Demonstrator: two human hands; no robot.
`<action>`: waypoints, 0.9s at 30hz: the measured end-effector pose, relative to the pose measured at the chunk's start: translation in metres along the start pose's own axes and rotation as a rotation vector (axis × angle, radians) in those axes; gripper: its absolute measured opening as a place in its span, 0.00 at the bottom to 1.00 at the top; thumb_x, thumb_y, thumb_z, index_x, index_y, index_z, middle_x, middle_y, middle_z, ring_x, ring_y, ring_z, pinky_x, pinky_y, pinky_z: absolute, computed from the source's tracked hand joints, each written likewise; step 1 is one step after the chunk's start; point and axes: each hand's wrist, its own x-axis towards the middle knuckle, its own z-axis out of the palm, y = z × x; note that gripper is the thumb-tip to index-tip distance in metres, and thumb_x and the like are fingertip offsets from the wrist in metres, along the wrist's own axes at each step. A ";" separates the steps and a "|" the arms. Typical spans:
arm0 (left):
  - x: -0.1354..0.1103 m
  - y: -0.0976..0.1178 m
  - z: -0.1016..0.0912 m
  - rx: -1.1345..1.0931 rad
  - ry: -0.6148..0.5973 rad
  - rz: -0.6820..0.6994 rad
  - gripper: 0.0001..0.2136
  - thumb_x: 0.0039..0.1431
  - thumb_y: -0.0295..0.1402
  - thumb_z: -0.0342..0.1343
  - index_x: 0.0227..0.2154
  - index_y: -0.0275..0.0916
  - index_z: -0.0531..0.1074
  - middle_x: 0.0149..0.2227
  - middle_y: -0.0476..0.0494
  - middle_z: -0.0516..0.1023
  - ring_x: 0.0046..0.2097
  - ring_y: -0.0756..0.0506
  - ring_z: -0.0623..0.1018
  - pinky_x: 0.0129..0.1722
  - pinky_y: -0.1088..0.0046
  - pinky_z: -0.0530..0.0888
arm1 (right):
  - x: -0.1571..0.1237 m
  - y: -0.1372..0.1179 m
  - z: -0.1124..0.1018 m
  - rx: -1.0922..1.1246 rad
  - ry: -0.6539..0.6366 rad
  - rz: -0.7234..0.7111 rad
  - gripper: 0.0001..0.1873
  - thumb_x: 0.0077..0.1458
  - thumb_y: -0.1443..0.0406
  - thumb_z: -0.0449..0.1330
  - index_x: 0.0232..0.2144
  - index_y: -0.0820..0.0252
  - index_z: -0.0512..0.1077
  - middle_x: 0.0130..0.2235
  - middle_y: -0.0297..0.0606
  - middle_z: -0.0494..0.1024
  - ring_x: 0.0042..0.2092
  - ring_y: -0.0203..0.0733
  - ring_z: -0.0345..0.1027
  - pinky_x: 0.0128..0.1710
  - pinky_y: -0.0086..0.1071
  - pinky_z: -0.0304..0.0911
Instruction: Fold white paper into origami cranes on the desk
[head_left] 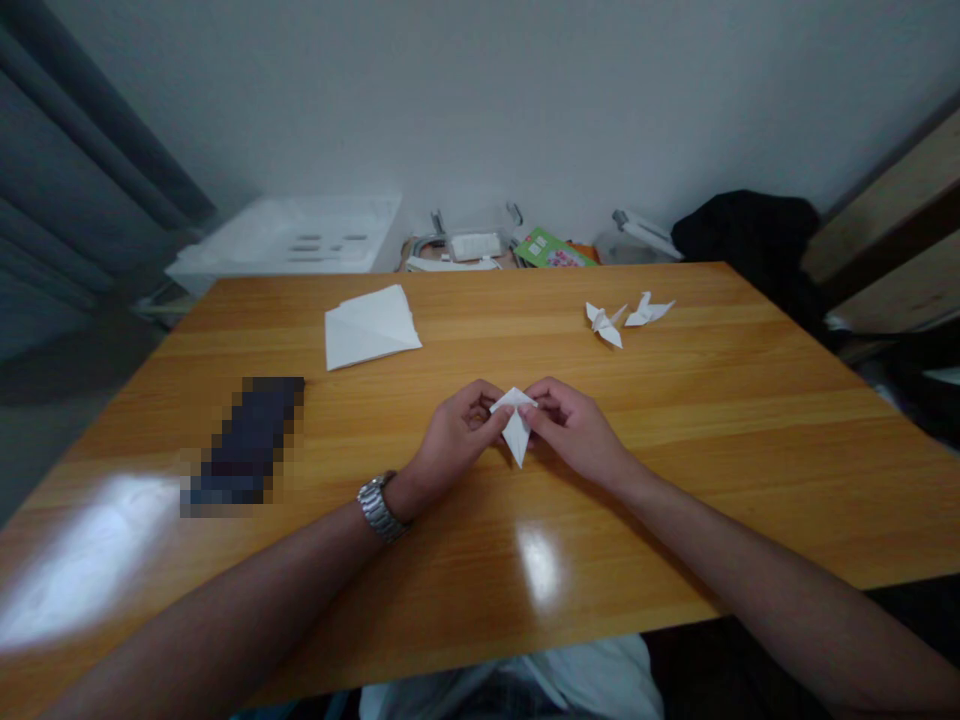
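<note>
Between my two hands is a small white sheet of folded paper (pixel 516 432), kite-shaped, its long point toward me. My left hand (pixel 463 430), with a metal watch (pixel 381 508) on the wrist, pinches its left edge, the thumb lying on top. From the other side my right hand (pixel 571 425) grips the right edge, thumb also on top. Most of the fingers are curled behind or under the paper and partly hidden. Farther back on the right lie two folded paper cranes, one (pixel 604 324) nearer and another (pixel 649 311) just beyond it.
A stack of white paper (pixel 371 330) lies at the back left of the wooden table (pixel 450 600). A dark pixelated object (pixel 251 440) is at left. Behind the table are a white tray (pixel 300 235), a green booklet (pixel 551 248) and a black bag-like shape (pixel 750 235).
</note>
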 end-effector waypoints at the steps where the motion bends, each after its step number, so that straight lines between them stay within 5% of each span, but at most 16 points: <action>1: 0.000 0.001 0.000 -0.021 -0.006 0.018 0.12 0.60 0.42 0.61 0.38 0.37 0.71 0.33 0.47 0.77 0.33 0.49 0.78 0.31 0.76 0.77 | 0.000 -0.001 0.000 0.036 0.000 0.011 0.13 0.61 0.53 0.61 0.37 0.55 0.71 0.33 0.34 0.78 0.32 0.40 0.73 0.32 0.33 0.69; 6: 0.001 0.001 -0.001 -0.087 -0.028 0.112 0.10 0.63 0.36 0.60 0.44 0.38 0.71 0.39 0.44 0.78 0.39 0.49 0.79 0.39 0.75 0.78 | 0.000 -0.004 0.000 0.151 0.028 0.021 0.12 0.60 0.54 0.63 0.41 0.52 0.70 0.34 0.34 0.78 0.34 0.41 0.74 0.32 0.34 0.72; 13: 0.001 0.002 -0.002 -0.095 -0.026 0.068 0.10 0.62 0.39 0.60 0.41 0.37 0.72 0.36 0.44 0.79 0.34 0.49 0.79 0.34 0.74 0.78 | 0.001 0.001 -0.003 0.060 0.042 -0.037 0.11 0.61 0.55 0.62 0.38 0.54 0.71 0.34 0.34 0.77 0.34 0.41 0.73 0.34 0.34 0.70; 27: 0.002 -0.001 -0.002 0.001 0.022 0.136 0.08 0.62 0.36 0.61 0.38 0.36 0.75 0.39 0.43 0.82 0.39 0.48 0.81 0.41 0.73 0.78 | 0.001 -0.001 -0.004 0.093 0.031 -0.094 0.12 0.63 0.53 0.62 0.38 0.55 0.72 0.35 0.35 0.76 0.36 0.39 0.71 0.37 0.32 0.68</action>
